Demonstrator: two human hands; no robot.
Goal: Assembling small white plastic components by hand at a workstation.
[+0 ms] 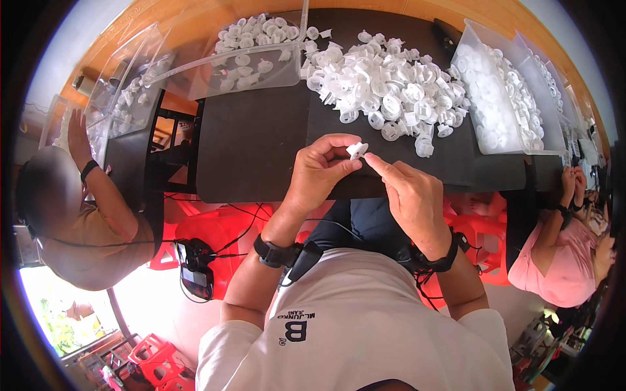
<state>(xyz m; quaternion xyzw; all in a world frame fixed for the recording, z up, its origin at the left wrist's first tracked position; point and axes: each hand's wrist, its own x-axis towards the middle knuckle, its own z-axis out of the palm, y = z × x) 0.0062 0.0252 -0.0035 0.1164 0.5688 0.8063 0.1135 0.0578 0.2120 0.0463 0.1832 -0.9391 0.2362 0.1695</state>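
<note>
My left hand (317, 171) pinches a small white plastic part (357, 150) between thumb and fingers, just above the near part of the dark table. It has a round flange and a narrower stem. From the right, the index finger of my right hand (411, 195) stretches out with its tip at the edge of this part. The other fingers of that hand curl back, and its thumb is mostly hidden. Beyond my hands lies a large heap of similar white plastic parts (391, 88) on the table (261, 140).
At the far left stands a clear plastic bin (228, 58) with white parts; another clear bin (551, 140) full of them stands right. One person (98, 221) sits at left, another in pink (554, 260) at right. Red stools (215, 228) and a black cabled device (195, 270) are below.
</note>
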